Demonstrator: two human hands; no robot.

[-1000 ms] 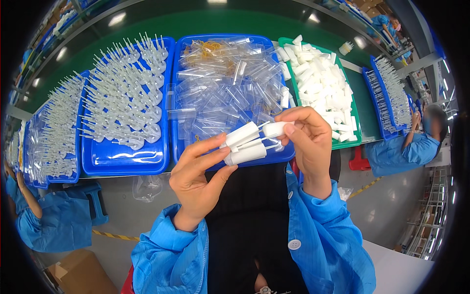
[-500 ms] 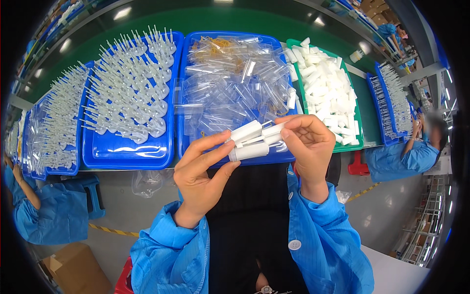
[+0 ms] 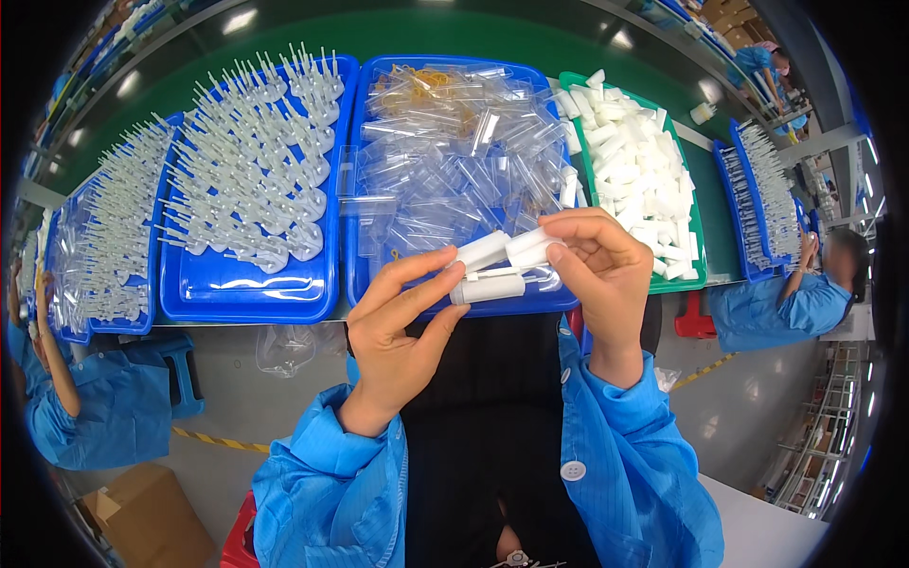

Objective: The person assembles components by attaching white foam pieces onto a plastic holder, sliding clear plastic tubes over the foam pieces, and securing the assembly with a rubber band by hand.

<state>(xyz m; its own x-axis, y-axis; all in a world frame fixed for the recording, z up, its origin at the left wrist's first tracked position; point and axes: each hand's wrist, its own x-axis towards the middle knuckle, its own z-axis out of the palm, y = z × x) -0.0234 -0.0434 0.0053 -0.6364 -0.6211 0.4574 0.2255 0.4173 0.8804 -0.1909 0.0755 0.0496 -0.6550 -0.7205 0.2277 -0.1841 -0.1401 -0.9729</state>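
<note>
Between thumb and fingertips, my left hand [image 3: 398,331] is closed on a small bundle of white plastic stems. Thick white blocks [image 3: 483,252], foam-like in look, sit on some of these stems. My right hand [image 3: 601,270] pinches another white block [image 3: 532,248] at the right end of the bundle, touching or very close to the stems. The fingers partly cover both ends, so the exact fit cannot be seen. Just beyond lies a blue tray [image 3: 354,241] heaped with clear plastic sleeves [image 3: 445,180].
To the left, a blue tray [image 3: 248,301] holds many upright white stemmed parts [image 3: 251,170]. A green tray [image 3: 699,232] on the right is heaped with white blocks [image 3: 630,161]. Co-workers in blue sit at both sides. A cardboard box [image 3: 156,516] stands on the floor.
The white block in my right hand has moved slightly left, over the stem ends, and less bare stem shows there. My left hand keeps its hold and has shifted slightly right.
</note>
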